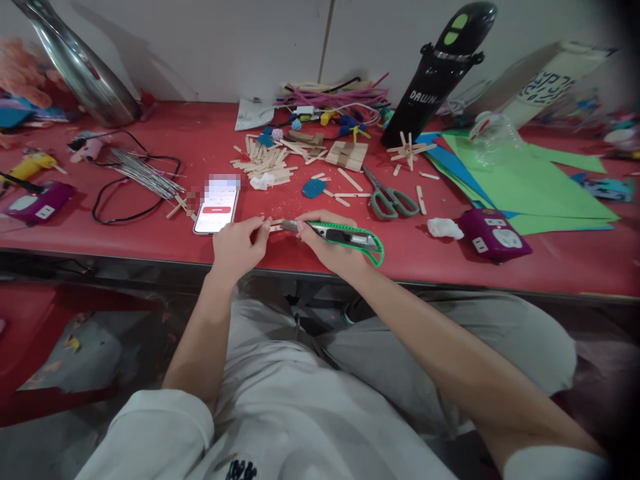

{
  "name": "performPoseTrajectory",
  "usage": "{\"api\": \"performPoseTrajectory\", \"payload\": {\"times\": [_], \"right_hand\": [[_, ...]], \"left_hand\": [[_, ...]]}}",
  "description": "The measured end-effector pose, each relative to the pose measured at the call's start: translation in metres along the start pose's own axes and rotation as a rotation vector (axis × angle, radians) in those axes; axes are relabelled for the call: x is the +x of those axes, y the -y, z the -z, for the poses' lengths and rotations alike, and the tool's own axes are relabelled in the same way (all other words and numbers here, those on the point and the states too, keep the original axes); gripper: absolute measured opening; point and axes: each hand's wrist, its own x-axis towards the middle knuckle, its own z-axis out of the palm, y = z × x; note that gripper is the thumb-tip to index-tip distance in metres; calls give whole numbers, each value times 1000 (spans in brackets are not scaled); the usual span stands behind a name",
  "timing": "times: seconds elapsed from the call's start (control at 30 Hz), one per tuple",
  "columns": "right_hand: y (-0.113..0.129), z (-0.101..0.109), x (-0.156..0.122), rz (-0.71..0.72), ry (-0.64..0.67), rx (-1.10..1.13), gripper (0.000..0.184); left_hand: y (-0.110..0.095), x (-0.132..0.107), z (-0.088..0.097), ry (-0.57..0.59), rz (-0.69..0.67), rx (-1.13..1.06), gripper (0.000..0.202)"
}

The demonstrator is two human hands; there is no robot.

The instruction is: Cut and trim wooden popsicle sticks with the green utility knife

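Near the front edge of the red table (310, 272), my left hand (240, 245) pinches a small wooden craft stick (275, 227) between thumb and fingers. My right hand (334, 248) is closed around a green utility knife (353, 237), its blade end pointing left and meeting the stick. Just beyond my left hand lies a phone (216, 215) with a lit screen. Scissors with green handles (390, 200) rest past my right hand. A blue flat piece (315, 188) and several loose sticks (345, 200) lie behind the knife.
A pile of craft sticks (263, 160) spreads at the back centre, near a black bottle (430, 80). Green paper sheets (540, 180) and a purple box (495, 235) are at right. At left are metal wires (143, 175), a black cable (100, 200) and another purple box (43, 202).
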Motion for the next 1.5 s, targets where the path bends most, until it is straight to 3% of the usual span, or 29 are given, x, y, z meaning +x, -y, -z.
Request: {"api": "performPoseTrajectory", "payload": {"times": [0.2, 0.8, 1.5], "right_hand": [[4, 4, 3, 5, -48, -81, 15], [-2, 1, 3, 82, -12, -41, 14], [-1, -1, -2, 15, -20, -91, 24]], "left_hand": [[1, -2, -1, 0, 0, -40, 41], [0, -2, -1, -2, 2, -20, 40], [-2, -1, 2, 20, 19, -23, 40]]}}
